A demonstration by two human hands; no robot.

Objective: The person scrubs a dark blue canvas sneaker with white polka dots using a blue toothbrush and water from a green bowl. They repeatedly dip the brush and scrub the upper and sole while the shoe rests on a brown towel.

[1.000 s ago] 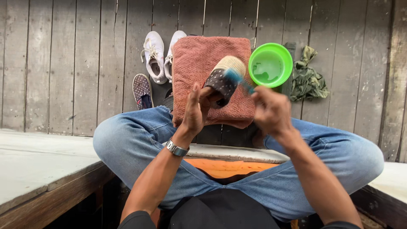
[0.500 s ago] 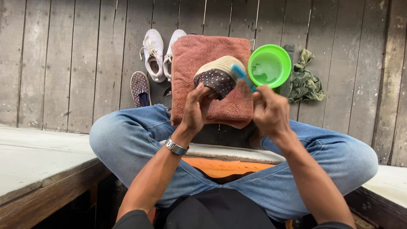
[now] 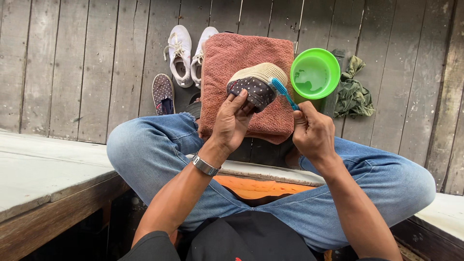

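Observation:
My left hand (image 3: 233, 120) grips a dark polka-dot slip-on shoe (image 3: 257, 84) with a pale woven sole edge, holding it up over a folded rust-red towel (image 3: 246, 63). My right hand (image 3: 313, 131) holds a blue toothbrush (image 3: 283, 93) by its handle. The brush head rests against the shoe's side near the sole. I sit cross-legged in blue jeans, with a metal watch on my left wrist.
A green plastic bowl (image 3: 315, 73) with a little water stands right of the towel, next to a crumpled olive cloth (image 3: 354, 92). A pair of white sneakers (image 3: 186, 50) and the matching polka-dot shoe (image 3: 163, 93) lie on the wooden planks at left. Pale raised ledges flank me.
The shoe has been turned in my left hand, and the toothbrush has shifted along the shoe's edge. My hands stay in about the same place over the towel.

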